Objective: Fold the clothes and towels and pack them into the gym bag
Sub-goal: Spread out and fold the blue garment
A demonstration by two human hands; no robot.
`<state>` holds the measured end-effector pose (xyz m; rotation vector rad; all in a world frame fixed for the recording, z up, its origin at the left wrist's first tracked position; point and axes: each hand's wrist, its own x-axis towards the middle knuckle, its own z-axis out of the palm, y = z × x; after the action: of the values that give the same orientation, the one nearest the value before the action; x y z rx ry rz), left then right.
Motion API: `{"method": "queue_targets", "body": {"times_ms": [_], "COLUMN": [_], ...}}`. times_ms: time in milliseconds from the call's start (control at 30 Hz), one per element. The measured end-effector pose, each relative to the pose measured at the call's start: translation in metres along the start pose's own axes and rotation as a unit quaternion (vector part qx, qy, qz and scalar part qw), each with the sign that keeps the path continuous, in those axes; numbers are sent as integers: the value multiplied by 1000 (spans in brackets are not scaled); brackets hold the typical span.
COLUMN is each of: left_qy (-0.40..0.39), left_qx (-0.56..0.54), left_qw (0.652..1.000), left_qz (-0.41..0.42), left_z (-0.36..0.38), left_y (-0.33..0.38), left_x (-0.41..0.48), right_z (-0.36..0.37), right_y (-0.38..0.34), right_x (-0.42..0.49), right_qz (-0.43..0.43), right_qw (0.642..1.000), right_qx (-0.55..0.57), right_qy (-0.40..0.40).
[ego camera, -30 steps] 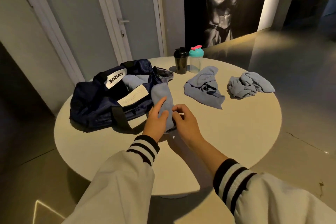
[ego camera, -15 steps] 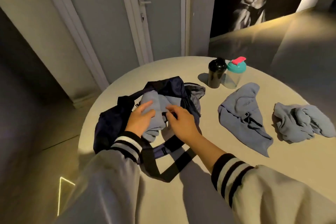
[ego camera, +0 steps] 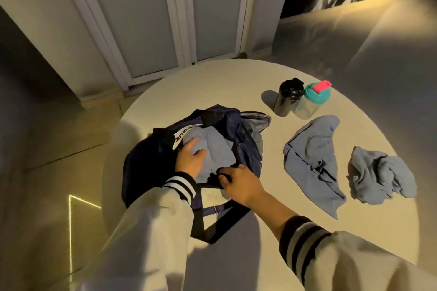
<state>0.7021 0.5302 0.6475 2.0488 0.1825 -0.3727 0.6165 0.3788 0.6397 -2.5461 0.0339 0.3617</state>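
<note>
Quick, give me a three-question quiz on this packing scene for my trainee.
1. True or false: the left hand presses blue cloth inside the gym bag.
2. How many cloth items lie loose on the table?
3. Beside the black shaker stands: A) a mug, B) a teal-lidded bottle, C) a shoe.
Key: 1 true; 2 two, the spread garment and the crumpled garment; 3 B.

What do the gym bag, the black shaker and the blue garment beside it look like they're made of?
The gym bag: navy woven synthetic, likely nylon or polyester; it slumps in soft folds with faint sheen. The black shaker: probably hard plastic; smooth, with a glossy highlight on its lid. The blue garment: soft matte knit, perhaps cotton; it wrinkles and drapes flat without shine.
</note>
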Motion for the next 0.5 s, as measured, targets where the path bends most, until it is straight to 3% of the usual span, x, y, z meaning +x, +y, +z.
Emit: {"method": "queue_targets", "body": {"times_ms": [67,233,400,500], "left_qy": [19,-1,-54,-64], "left_qx": [-6,-24,96,115], "left_qw": [1000,998,992,987], "left_qz": [20,-62,-68,-95], "left_z": [6,16,9,12], "left_y": [1,-9,-22,-24], "left_x": [4,1,1,5], "right_z": [-3,-11,-15,-15], "right_y": [3,-4,-21,-21], "right_x": [-3,4,17,21], "right_qz": [14,17,99,132], "right_qw": [1000,999,989,985], "right_qx": [-5,-38,-61,-44], "right_qy": [18,-4,-94,-98]}}
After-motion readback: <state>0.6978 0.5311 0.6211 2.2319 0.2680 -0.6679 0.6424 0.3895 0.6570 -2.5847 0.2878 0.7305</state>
